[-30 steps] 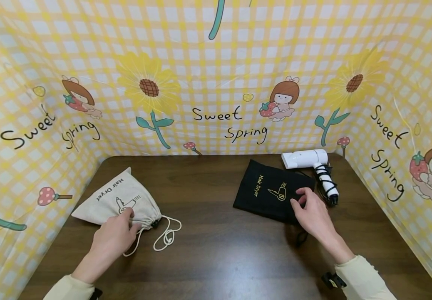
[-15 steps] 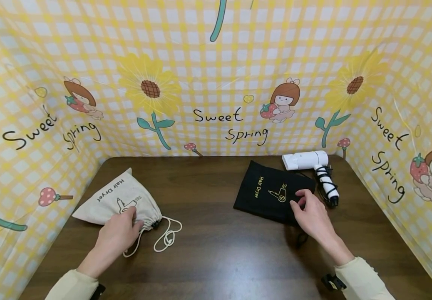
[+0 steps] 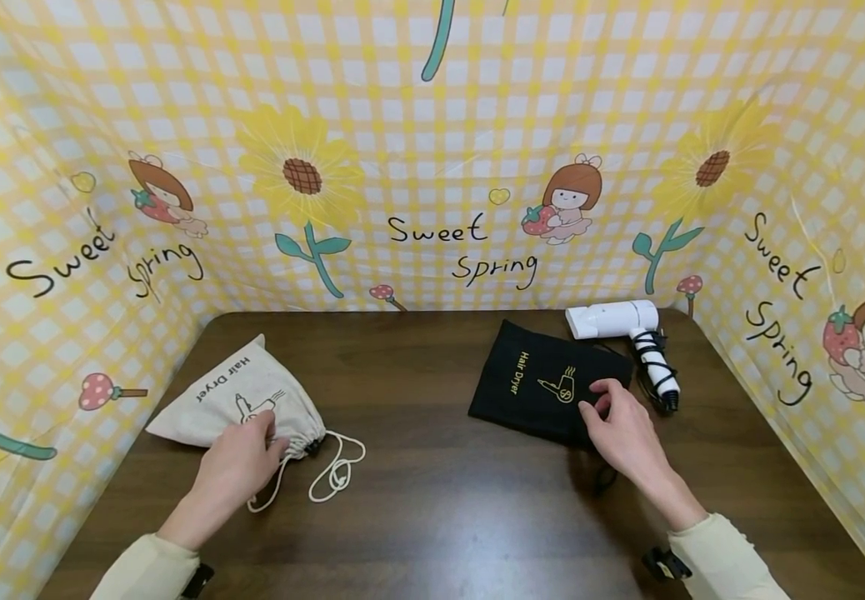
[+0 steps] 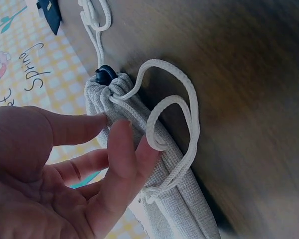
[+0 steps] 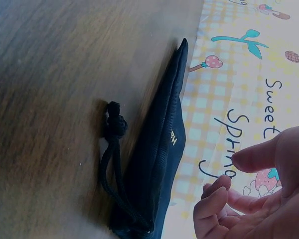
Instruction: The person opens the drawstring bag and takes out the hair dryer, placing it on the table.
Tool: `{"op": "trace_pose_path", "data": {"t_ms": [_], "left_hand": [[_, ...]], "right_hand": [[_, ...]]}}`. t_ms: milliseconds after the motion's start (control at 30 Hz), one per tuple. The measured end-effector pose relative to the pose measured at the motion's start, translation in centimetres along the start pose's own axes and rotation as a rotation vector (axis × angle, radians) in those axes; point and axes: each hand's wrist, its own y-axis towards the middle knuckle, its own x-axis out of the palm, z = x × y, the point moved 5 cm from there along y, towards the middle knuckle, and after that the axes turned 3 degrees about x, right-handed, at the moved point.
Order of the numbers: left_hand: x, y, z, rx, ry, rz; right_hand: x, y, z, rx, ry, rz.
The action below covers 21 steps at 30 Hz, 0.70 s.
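Note:
On the left lies a cream drawstring bag (image 3: 252, 375) printed "Hair Dryer", its neck gathered at a dark cord stopper (image 4: 105, 74). My left hand (image 3: 241, 458) is over its lower part, fingers loosely bent, fingertips close to the gathered cloth and the white cord (image 4: 182, 124). On the right, a flat black drawstring pouch (image 3: 526, 375) carries the same words in gold. Above its right side hovers my right hand (image 3: 623, 425), with loosely curled fingers and a gap between thumb and index finger. The pouch's black cord (image 5: 112, 149) trails onto the table.
A white hair dryer (image 3: 612, 318), its black cable wound round the handle, lies at the back right beside the pouch. The brown wooden table (image 3: 402, 400) meets a yellow checked cloth wall (image 3: 432, 167) at the back and both sides.
My left hand has shifted slightly to the right over the cream bag. My right hand, the bags and the hair dryer stay about where they were.

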Motion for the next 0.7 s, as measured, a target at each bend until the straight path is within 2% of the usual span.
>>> {"op": "trace_pose_path", "data": {"t_ms": [300,700], "left_hand": [[0.2,0.3,0.6,0.072,0.023,0.045],[0.5,0.7,1.3,0.124,0.028,0.054]], "right_hand": [[0.2,-0.1,0.1,0.009,0.007,-0.005],[0.3,-0.1,0.1,0.017,0.007,-0.022]]}}
